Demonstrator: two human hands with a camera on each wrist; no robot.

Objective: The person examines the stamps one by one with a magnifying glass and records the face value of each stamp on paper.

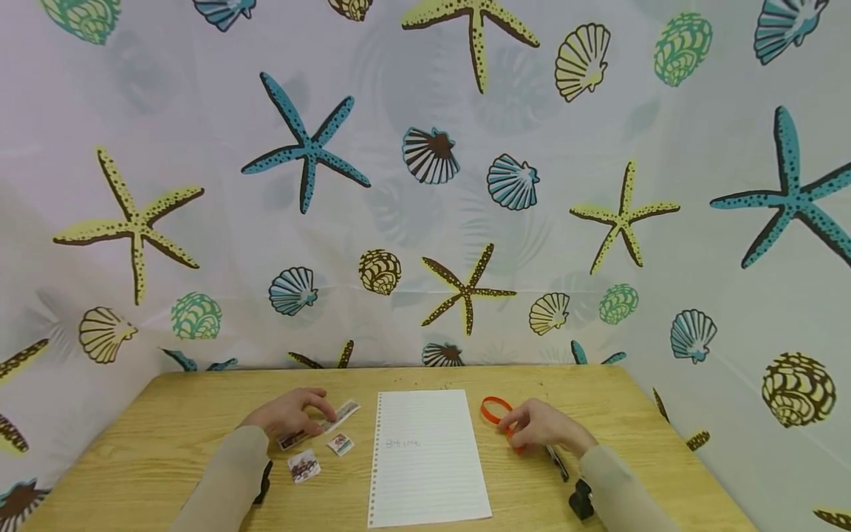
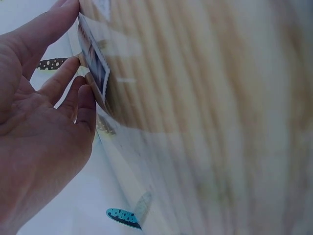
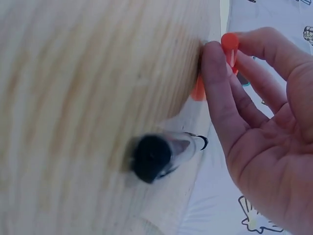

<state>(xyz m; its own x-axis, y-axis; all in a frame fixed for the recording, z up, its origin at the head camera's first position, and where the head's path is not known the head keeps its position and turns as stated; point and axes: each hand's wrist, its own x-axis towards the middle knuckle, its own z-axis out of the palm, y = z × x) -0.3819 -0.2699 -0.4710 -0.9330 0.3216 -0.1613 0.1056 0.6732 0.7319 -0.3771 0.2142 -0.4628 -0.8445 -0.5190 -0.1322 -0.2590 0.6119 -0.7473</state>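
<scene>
My left hand (image 1: pixel 295 412) is over a narrow strip of pictures (image 1: pixel 342 415) lying on the table, its lightly bent fingertips touching the strip. In the left wrist view the fingertips meet the edge of the strip, where a stamp-like picture (image 2: pixel 97 58) with a perforated edge shows. Two small stamp-like pictures (image 1: pixel 304 466) (image 1: pixel 340 444) lie nearer me. My right hand (image 1: pixel 541 425) pinches an orange loop (image 1: pixel 495 400) between thumb and fingers; the hand hides part of it. Close to that hand a pen (image 1: pixel 557 463) with a black end rests on the table.
Between the hands lies a lined sheet of paper (image 1: pixel 428 480) with perforated holes along its left edge and faint handwriting. The wooden table (image 1: pixel 133 473) ends against a white curtain (image 1: pixel 372 325) printed with starfish and shells, which also hangs along both sides.
</scene>
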